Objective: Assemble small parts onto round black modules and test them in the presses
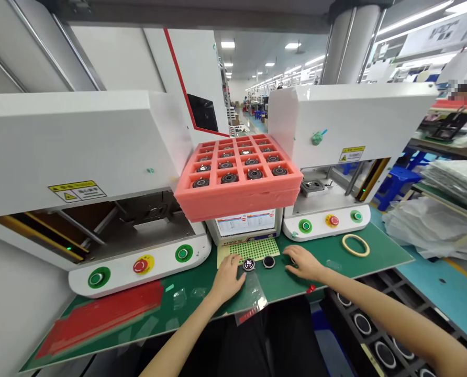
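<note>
Head view, checked from beside the bench, took the pink foam tray (pixel 241 201) as the reference for every position. Left of the tray stood the left machine (pixel 80 141); before that machine, flat red strips (pixel 108 311) lay on the green bench (pixel 386 246). In front of the tray and slightly to its left, the left hand (pixel 226 280) rested at a dotted sheet (pixel 260 248), its fingers loosely spread and the thumb apart from them; no part showed in its grip. Directly in front of the tray, two discs sat side by side without touching: the glossy disc (pixel 248 264), just beside the left hand, and the dark disc (pixel 269 262) to its right. A clear plastic bag (pixel 251 297) lay between the glossy disc and the bench's front edge. In front of the tray's right end, the right hand (pixel 306 263) was half curled; I could not tell whether it held anything. Right of the tray stood the right machine (pixel 335 120), with a cream ring (pixel 358 255) before it.

For sound handling, I judged, each disc was best gripped by its rim, fingertips off the upper face. The bag was best kept clear of both discs, and the dotted sheet pressed flat by one hand while the other worked.
</note>
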A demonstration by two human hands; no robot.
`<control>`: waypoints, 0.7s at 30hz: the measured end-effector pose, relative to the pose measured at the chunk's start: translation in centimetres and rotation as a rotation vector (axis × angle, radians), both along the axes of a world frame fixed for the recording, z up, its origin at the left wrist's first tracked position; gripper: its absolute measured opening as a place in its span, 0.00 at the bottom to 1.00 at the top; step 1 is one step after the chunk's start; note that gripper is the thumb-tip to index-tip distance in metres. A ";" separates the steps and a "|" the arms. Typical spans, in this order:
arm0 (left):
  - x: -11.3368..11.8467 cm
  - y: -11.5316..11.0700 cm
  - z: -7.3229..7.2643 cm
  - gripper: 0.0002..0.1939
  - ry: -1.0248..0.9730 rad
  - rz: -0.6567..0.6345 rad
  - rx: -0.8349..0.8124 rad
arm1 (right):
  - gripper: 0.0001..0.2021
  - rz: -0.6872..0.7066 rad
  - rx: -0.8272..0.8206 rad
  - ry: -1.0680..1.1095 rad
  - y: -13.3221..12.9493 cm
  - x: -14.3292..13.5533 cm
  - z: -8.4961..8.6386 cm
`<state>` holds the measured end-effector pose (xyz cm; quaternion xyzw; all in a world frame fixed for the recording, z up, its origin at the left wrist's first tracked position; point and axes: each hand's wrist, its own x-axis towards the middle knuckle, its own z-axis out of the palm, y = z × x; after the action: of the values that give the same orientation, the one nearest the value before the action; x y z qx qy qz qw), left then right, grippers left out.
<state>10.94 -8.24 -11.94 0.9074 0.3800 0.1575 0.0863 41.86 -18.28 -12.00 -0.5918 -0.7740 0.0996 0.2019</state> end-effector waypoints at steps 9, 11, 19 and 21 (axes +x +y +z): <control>4.1 -1.1 0.5 0.12 0.030 -0.045 -0.028 | 0.18 -0.004 -0.029 -0.012 3.8 -6.1 -0.9; 2.2 -0.9 1.8 0.15 -0.012 -0.021 -0.018 | 0.18 -0.008 -0.035 -0.007 3.9 -6.0 -1.0; -11.3 9.6 11.9 0.18 -0.086 0.415 0.034 | 0.16 -0.005 -0.061 0.030 3.2 -5.8 -1.5; -13.8 13.9 13.9 0.17 -0.061 0.528 0.009 | 0.15 -0.004 -0.065 0.025 3.0 -5.9 -1.6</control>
<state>-2.84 5.64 1.92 0.7721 0.5999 0.2035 0.0496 35.99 -15.27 -13.58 -0.5982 -0.7667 0.1317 0.1923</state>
